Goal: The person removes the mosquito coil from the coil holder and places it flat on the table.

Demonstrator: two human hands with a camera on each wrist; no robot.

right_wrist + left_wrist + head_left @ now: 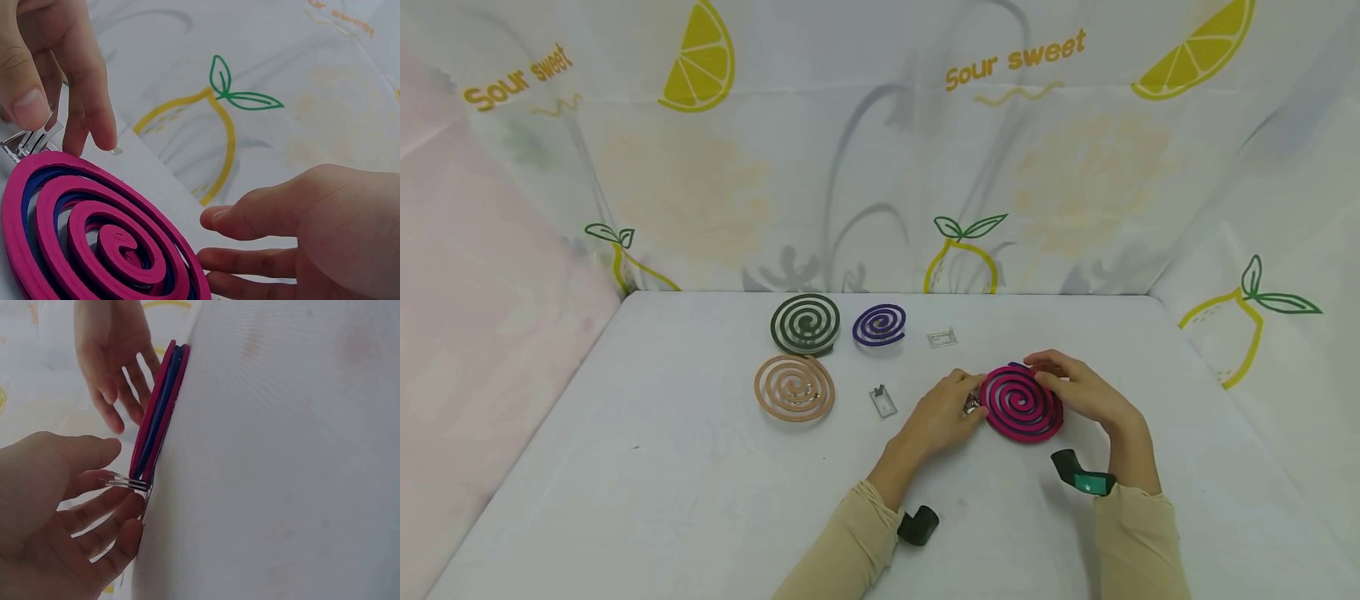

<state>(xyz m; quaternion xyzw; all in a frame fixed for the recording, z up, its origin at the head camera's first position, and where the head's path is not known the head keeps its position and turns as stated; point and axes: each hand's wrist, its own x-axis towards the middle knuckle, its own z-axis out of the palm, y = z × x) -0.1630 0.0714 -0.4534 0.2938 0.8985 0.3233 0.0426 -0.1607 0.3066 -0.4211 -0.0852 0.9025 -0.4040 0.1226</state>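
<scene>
A stack of mosquito coils (1020,402), magenta with dark blue between, lies toward the right of the white table. Edge-on in the left wrist view, the layers read magenta, blue, magenta. My left hand (940,417) is at the stack's left edge, its fingers loosely bent against the rim. Small metal coil stands (128,481) stick out there, with the left thumb close above them. On the opposite side, my right hand (1078,387) has relaxed fingers spread along the far right rim. In the right wrist view its fingertips overlap the magenta edge.
Farther left lie a green coil (805,324), a purple coil (879,324) and a tan coil (794,388). One flat metal stand (883,402) lies left of my left hand, and another metal stand (942,337) farther back. A printed cloth (880,167) hangs behind the table.
</scene>
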